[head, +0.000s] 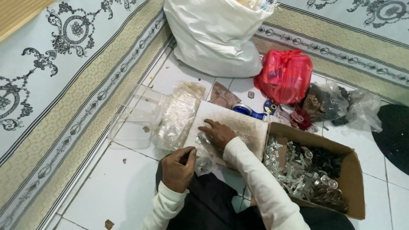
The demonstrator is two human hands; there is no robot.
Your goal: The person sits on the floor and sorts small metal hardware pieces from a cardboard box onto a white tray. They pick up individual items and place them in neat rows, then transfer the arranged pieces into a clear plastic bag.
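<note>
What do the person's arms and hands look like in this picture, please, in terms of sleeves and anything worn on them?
Both arms are covered by long, plain cream-white sleeves of a soft knit-looking fabric, with ribbed cuffs ending at the wrists. The left hand and right hand are bare: no gloves, and no ring, watch or bracelet shows. The sleeves carry no visible pattern or markings.

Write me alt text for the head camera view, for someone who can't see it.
Seen from above, a person in white sleeves sits on a tiled floor, the right hand pressed flat on a white board, the left hand gripping a small clear plastic bag. A cardboard box of small packets lies on the right, with a white sack and red bag beyond.
</note>
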